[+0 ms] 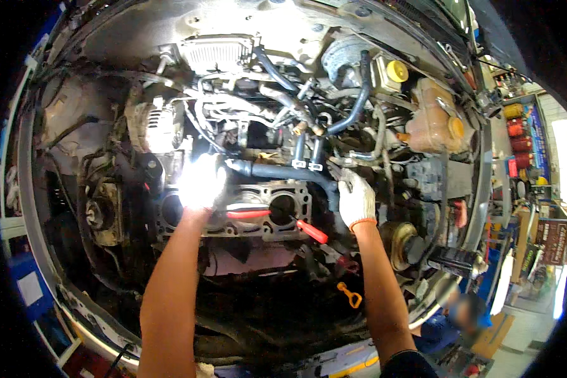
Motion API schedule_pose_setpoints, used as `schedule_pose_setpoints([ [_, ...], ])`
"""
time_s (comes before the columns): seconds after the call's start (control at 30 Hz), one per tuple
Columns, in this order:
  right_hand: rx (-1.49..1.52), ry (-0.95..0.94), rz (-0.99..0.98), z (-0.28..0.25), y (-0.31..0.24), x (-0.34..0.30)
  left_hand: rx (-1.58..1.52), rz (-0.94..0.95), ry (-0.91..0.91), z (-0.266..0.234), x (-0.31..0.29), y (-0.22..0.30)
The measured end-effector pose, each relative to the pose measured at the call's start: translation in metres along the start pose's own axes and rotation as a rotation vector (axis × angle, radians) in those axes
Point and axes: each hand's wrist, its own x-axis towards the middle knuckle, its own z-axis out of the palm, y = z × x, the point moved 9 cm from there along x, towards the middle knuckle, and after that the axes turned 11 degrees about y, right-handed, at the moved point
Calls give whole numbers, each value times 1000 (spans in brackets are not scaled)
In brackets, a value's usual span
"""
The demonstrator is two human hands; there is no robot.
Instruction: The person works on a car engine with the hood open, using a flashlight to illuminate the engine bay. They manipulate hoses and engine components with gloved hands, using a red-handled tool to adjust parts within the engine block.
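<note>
My left hand [203,183], in a white glove washed out by bright glare, is over the left part of the bare engine block [305,205]. It is beside the left end of a thick black coolant hose [274,170]; its fingers are lost in the glare. My right hand [358,198], in a white glove with an orange cuff, is at the right bend of that hose. Its dark-stained fingers stretch up and to the left. Red-handled pliers [247,214] lie across the block's cylinder bores. Near them, a red tool handle [312,231] slants over the block's right edge.
Metal pipes and thinner hoses crowd behind the block. An alternator [160,123] sits left; a brownish reservoir [431,120] and a yellow-capped reservoir [390,72] stand right. A yellow-orange pull ring [351,296] is in front. Another person [463,315] is at the lower right.
</note>
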Motion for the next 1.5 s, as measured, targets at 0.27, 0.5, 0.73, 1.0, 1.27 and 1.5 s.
schedule_pose_setpoints([
  [0.27, -256, -357, 340, 13, 12, -28, -132, -103, -61, -8, 3, 1],
  [0.5, -554, -478, 340, 21, 1, -44, -120, 38, -44, -15, 7, 8],
  [0.73, -488, -290, 291, 31, 19, -55, -260, 10, -44, -13, 14, 12],
  [1.0, -629, -338, 212, 39, 16, -60, -176, 16, -6, -11, 14, 7],
  [1.27, -511, -208, 324, 31, 21, -66, -178, -67, -72, -9, 17, 6],
  [1.5, -236, -86, 429, 28, 28, -63, -166, -106, -118, -11, 25, 9],
])
